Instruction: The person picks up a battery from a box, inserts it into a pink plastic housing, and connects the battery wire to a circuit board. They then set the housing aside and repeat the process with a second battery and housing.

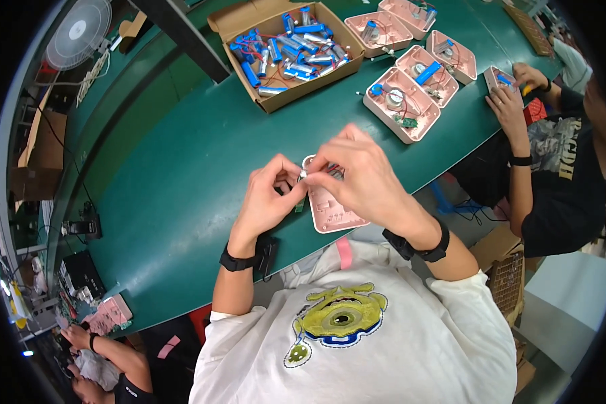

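Observation:
Close in front of me on the green table lies an open pink plastic housing (pixel 333 214), its inner ribs showing at the near end. My right hand (pixel 367 176) reaches over its far end, with thumb and forefinger pinched. Beside the housing's left wall my left hand (pixel 266 198) is closed in a pinch too. The fingertips of both hands meet at a small silvery part (pixel 304 174), too small to name further. Below my left fingers a green circuit board (pixel 299 205) partly shows next to the housing. My right hand hides much of the housing's far end.
A cardboard box (pixel 296 94) of blue and silver battery cells with wires stands at the far side. Several open pink housings (pixel 411 128) with wired parts sit at the far right. Co-workers' hands (pixel 508 101) work at the right, and another person's hand (pixel 79 337) at the lower left.

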The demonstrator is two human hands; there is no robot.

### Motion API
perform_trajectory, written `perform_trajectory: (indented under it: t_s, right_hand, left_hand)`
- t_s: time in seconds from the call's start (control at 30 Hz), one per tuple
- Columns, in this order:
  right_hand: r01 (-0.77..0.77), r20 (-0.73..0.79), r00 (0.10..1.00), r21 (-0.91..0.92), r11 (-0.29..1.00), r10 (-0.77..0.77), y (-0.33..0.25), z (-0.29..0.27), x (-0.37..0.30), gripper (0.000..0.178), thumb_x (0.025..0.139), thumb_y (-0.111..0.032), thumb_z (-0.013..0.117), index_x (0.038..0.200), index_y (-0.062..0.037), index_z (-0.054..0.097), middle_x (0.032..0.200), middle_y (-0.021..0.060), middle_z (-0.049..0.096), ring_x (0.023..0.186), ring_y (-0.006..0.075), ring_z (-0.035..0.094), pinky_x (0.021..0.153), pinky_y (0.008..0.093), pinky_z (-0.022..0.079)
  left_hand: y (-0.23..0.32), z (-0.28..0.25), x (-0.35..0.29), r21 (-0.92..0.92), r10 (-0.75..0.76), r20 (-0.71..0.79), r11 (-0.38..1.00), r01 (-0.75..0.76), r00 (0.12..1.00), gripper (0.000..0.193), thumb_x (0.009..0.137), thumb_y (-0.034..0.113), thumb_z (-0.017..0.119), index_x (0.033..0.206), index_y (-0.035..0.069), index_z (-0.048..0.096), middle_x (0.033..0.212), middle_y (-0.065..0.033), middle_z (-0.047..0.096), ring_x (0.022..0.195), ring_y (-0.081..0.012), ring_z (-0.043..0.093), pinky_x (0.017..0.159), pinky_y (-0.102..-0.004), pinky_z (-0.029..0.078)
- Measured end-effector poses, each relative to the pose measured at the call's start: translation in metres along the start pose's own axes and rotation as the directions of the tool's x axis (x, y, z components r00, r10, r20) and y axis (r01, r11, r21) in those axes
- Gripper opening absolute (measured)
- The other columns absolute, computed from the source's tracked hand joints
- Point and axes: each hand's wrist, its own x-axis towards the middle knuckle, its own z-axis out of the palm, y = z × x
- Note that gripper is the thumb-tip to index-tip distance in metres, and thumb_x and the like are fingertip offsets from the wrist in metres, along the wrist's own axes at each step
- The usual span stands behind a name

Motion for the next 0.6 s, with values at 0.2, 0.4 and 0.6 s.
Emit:
perform_trajectory:
  t_s: [0.2, 0.4, 0.6]
  right_hand:
    - [-0.057, -0.096, 0.995, -0.171, 0.984, 0.041, 0.0, 0.026, -0.019, 0.012, 0.08, -0.009, 0.084, 0.09, -0.0065, 0.078, 0.087, 0.0034, 0.068, 0.094, 0.0279, 0.06, 0.084, 0.04, 0.043]
    - [-0.079, -0.121, 0.991, -0.221, 0.972, 0.054, -0.005, 0.027, -0.023, 0.013, 0.079, -0.009, 0.083, 0.088, -0.0081, 0.075, 0.093, 0.0023, 0.067, 0.099, 0.0276, 0.058, 0.086, 0.0413, 0.04]
    - [-0.066, -0.131, 0.991, -0.206, 0.976, 0.04, -0.007, 0.033, -0.024, 0.015, 0.078, -0.009, 0.083, 0.088, -0.0075, 0.073, 0.093, 0.0032, 0.066, 0.099, 0.0285, 0.058, 0.087, 0.0423, 0.04]
  left_hand:
    - [-0.001, -0.006, -0.001, 0.113, 0.038, -0.007, 0.993, -0.037, 0.999, 0.016, 0.091, -0.001, 0.078, 0.094, 0.001, 0.062, 0.078, 0.0005, 0.065, 0.065, -0.0043, 0.058, 0.058, -0.0227, 0.046]
    - [0.004, 0.004, -0.005, 0.178, 0.147, -0.071, 0.975, -0.133, 0.987, 0.016, 0.091, -0.001, 0.078, 0.092, 0.0, 0.062, 0.075, 0.0, 0.063, 0.061, -0.0037, 0.055, 0.055, -0.0226, 0.044]
    - [0.005, 0.008, -0.008, 0.204, 0.151, -0.099, 0.97, -0.129, 0.984, 0.016, 0.09, 0.0, 0.078, 0.093, 0.0, 0.062, 0.073, -0.0014, 0.062, 0.058, -0.0055, 0.054, 0.053, -0.0241, 0.044]
